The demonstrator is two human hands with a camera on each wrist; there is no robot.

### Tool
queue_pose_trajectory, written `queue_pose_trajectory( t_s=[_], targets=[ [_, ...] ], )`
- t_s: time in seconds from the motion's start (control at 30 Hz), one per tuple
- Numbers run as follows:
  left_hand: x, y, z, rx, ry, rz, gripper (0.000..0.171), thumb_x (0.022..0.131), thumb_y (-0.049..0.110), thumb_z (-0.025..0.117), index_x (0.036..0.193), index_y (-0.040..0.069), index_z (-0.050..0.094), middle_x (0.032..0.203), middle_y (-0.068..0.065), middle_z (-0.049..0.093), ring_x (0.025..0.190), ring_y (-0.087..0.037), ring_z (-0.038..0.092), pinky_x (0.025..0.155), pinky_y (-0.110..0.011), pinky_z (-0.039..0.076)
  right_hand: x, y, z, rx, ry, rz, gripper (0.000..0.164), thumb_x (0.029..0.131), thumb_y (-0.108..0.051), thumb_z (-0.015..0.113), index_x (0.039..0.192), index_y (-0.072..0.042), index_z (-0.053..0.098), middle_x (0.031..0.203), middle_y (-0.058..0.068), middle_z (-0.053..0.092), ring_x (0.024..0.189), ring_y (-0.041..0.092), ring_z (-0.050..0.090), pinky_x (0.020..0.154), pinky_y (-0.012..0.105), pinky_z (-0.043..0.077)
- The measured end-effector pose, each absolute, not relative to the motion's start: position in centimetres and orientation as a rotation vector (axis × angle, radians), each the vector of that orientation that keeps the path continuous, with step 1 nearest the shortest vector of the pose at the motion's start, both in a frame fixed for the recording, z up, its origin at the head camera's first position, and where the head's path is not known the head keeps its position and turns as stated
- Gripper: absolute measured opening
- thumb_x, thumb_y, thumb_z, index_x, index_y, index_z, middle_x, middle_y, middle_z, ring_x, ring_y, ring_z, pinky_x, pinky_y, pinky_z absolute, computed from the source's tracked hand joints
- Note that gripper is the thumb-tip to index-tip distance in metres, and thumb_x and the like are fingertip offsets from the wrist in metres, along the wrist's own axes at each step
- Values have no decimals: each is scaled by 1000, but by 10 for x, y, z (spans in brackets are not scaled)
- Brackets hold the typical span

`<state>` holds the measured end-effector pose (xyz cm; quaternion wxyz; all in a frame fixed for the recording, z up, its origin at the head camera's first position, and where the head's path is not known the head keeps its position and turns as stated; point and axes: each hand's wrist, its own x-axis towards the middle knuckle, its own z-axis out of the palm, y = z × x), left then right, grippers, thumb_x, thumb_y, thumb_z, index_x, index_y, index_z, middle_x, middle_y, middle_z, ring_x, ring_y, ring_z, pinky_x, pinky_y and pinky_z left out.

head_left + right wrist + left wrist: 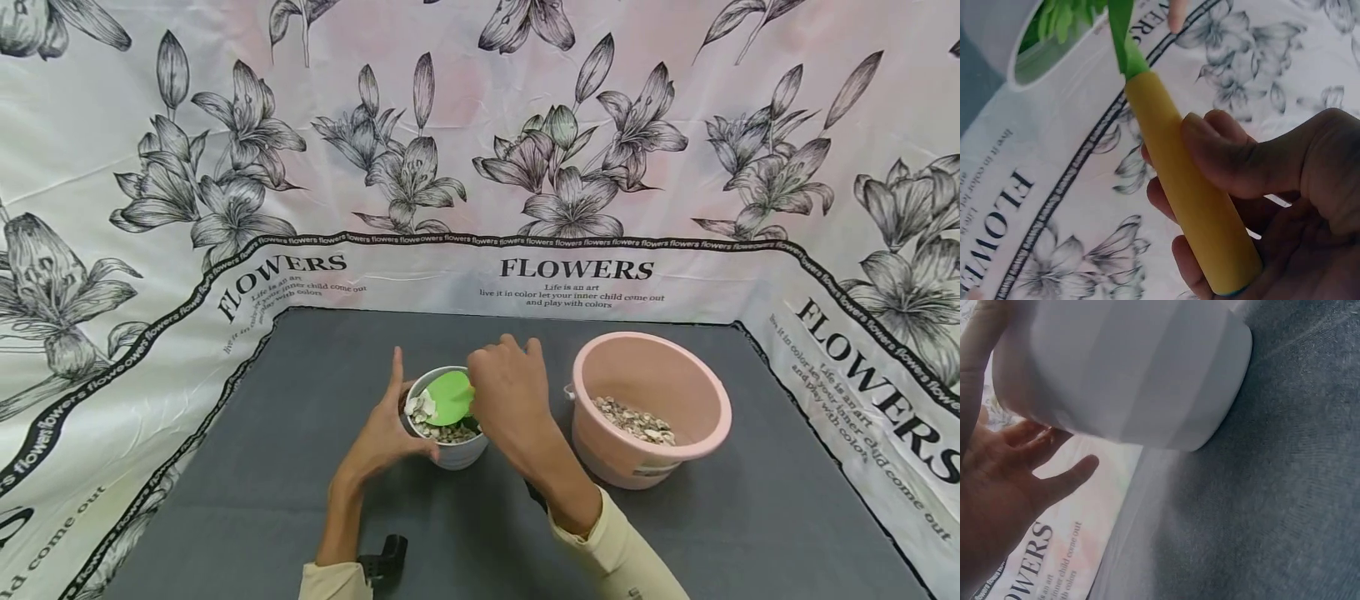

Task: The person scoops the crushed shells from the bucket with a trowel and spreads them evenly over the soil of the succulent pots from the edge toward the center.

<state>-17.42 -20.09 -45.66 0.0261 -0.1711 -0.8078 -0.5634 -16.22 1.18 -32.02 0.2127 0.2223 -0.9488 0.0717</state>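
A small white flower pot (459, 455) stands on the grey cloth, with pebbles (444, 433) inside. My left hand (384, 435) holds it from the left, thumb at the front; in the left wrist view the ribbed pot wall (1141, 369) fills the top. My right hand (513, 400) grips the yellow handle (1191, 194) of a small trowel. Its green blade (450, 398) is over the pot's opening, beside whitish stones (422, 407). Green leaves (1057, 22) show inside the pot in the right wrist view; from the head they are mostly hidden.
To the right stands a pink bucket (708, 417) with more pebbles (636, 421) at its bottom. A dark grey cloth (247, 483) covers the table. Flower-printed sheeting (420, 275) rises at the back and both sides.
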Motion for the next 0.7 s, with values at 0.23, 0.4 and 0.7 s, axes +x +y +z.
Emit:
queue_pose_trajectory(
  t_s=[0.23,0.4,0.7],
  targets=[
    [-176,-199,-455,-431,-2579,-1639,158,53,69,87,169,16,-6,144,-20,55,134,-38,57,110,-58,47,-159,3,-326,573,-2500,61,36,77,-2,86,57,-20,61,61,1,58,66,19,44,70,36,29],
    [-175,-200,-455,-413,-2637,-1549,145,55,64,89,167,3,20,133,-20,49,129,-37,55,110,-58,48,-156,2,-329,584,-2403,10,32,74,-5,89,60,-18,63,63,1,59,65,18,43,69,35,29],
    [-174,-201,-457,-426,-2613,-1565,110,64,30,100,154,1,43,148,-21,52,140,-41,52,118,-61,42,-152,0,-328,550,-2327,-55,30,75,0,86,63,-17,64,67,1,59,73,20,50,78,38,40]
  ],
)
